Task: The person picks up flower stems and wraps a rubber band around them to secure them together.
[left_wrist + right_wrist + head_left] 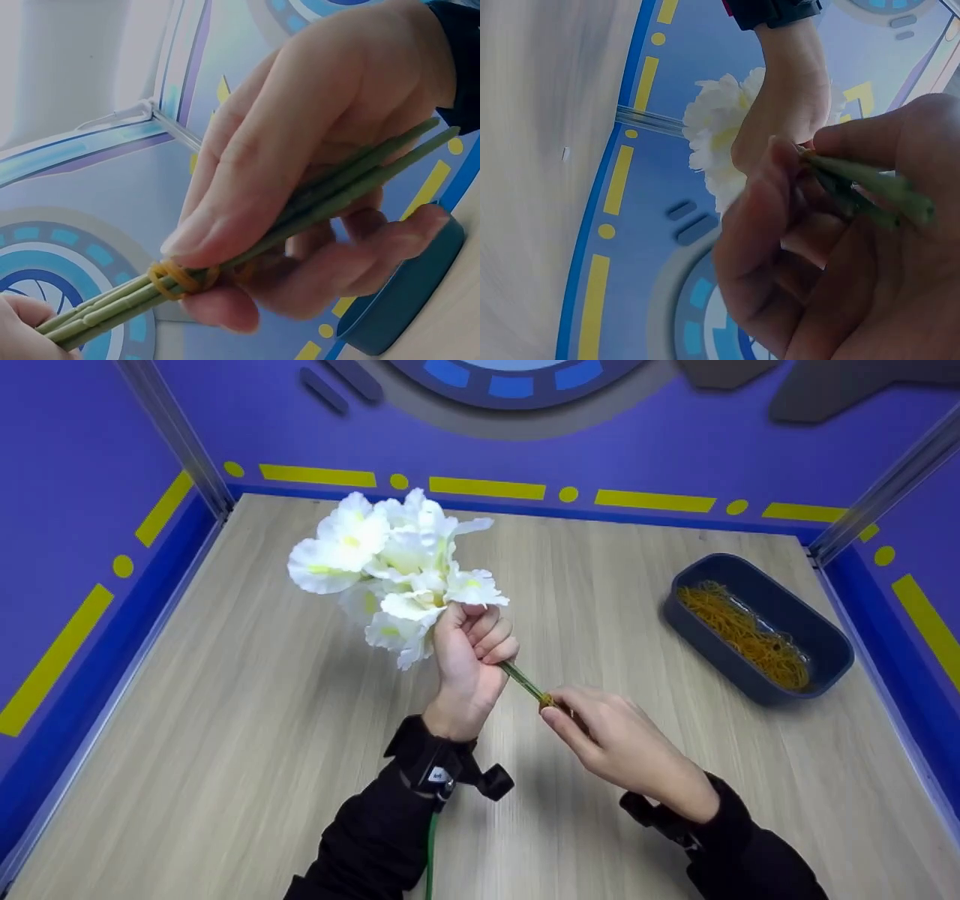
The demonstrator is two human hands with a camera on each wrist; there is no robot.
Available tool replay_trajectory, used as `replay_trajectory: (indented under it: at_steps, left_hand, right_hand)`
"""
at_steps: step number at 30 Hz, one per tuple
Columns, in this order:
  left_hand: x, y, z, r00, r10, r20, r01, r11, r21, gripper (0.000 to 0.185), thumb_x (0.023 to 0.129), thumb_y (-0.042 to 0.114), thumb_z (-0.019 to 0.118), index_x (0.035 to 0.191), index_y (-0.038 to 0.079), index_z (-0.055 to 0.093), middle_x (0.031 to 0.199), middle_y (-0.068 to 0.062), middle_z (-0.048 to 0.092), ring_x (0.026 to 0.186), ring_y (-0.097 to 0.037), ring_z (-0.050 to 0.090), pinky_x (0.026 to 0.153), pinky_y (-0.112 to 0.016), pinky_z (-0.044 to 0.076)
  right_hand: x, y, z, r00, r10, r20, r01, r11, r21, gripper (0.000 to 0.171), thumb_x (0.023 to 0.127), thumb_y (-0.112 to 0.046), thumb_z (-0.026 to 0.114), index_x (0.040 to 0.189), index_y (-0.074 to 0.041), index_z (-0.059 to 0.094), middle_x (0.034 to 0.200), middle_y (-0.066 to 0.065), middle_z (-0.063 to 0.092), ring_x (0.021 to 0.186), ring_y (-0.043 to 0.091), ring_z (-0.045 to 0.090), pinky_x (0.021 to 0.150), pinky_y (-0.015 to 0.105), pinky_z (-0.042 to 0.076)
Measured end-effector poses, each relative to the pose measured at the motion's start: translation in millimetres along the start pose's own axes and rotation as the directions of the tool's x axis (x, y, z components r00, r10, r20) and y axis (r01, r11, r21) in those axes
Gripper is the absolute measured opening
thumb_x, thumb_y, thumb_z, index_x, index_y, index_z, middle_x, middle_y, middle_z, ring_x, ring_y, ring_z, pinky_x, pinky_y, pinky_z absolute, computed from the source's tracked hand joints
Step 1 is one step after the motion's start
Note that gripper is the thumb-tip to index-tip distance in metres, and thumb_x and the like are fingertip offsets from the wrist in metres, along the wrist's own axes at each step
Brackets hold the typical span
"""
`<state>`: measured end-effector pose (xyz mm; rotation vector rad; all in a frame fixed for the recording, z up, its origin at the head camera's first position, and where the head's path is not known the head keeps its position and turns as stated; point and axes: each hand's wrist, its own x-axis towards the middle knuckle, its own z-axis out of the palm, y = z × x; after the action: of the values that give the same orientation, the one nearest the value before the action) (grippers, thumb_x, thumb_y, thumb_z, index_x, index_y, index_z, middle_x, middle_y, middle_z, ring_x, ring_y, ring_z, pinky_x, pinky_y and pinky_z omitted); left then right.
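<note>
A bunch of white artificial flowers [394, 570] is held above the wooden table [225, 720]. My left hand [471, 656] grips the green stems [523, 681] just under the blooms. My right hand [611, 739] pinches the lower ends of the stems. In the left wrist view a yellow rubber band [174, 279] is wrapped round the stems [330, 196], with the right hand's fingers [300, 150] curled over them. The right wrist view shows the stem tips [877, 186] between the right fingers [772, 247], with the flowers [716, 139] and the left hand [791, 97] beyond.
A dark blue oval tray [814, 622] holding several yellow rubber bands [746, 634] sits at the table's right side. Blue walls with yellow markings [487, 487] enclose the table on three sides. A green cable [431, 847] runs from the left wrist.
</note>
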<state>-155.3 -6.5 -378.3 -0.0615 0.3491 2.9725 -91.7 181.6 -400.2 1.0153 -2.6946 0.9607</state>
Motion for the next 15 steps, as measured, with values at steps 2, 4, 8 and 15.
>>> replay_trajectory:
  at_steps: [2, 4, 8, 15]
  left_hand:
    - [0.3, 0.1, -0.8, 1.000, -0.013, 0.006, 0.013, 1.000, 0.011, 0.035, 0.090, 0.007, 0.033, 0.057, 0.018, 0.031, 0.045, 0.010, 0.026, 0.038, -0.002, 0.019, 0.038, -0.014, 0.016]
    - [0.6, 0.1, -1.5, 1.000, -0.021, 0.007, 0.021, 0.999, 0.025, 0.036, 0.091, 0.007, 0.032, 0.057, 0.018, 0.031, 0.045, 0.010, 0.027, 0.037, -0.002, 0.021, 0.038, -0.014, 0.016]
    - [1.5, 0.2, -2.0, 0.999, -0.054, 0.005, 0.054, 0.997, 0.063, 0.037, 0.094, 0.007, 0.032, 0.058, 0.018, 0.033, 0.045, 0.010, 0.028, 0.037, -0.001, 0.024, 0.038, -0.014, 0.017]
    - [4.9, 0.9, -3.4, 0.991, -0.127, 0.037, 0.120, 0.981, 0.150, 0.037, 0.097, 0.006, 0.036, 0.062, 0.015, 0.041, 0.048, 0.010, 0.030, 0.038, -0.001, 0.029, 0.040, -0.013, 0.021]
  right_hand:
    - [0.1, 0.7, -0.1, 1.000, -0.006, -0.013, 0.006, 1.000, -0.004, 0.011, 0.104, -0.025, 0.059, 0.097, -0.020, 0.065, 0.082, -0.015, 0.049, 0.065, 0.003, 0.046, 0.054, 0.023, 0.041]
    - [0.3, 1.6, -0.1, 1.000, -0.014, -0.017, 0.014, 1.000, 0.001, 0.010, 0.103, -0.025, 0.060, 0.098, -0.020, 0.067, 0.084, -0.014, 0.050, 0.066, 0.004, 0.047, 0.054, 0.023, 0.042]
    - [0.3, 3.0, 0.1, 1.000, 0.002, 0.017, -0.002, 0.999, 0.042, 0.011, 0.103, -0.027, 0.061, 0.098, -0.020, 0.069, 0.072, -0.016, 0.047, 0.058, 0.002, 0.043, 0.049, 0.022, 0.037]
    - [0.5, 3.6, 1.1, 0.997, 0.027, 0.071, -0.035, 0.993, 0.108, 0.016, 0.103, -0.029, 0.060, 0.093, -0.019, 0.067, 0.060, -0.019, 0.039, 0.048, -0.003, 0.036, 0.042, 0.019, 0.031]
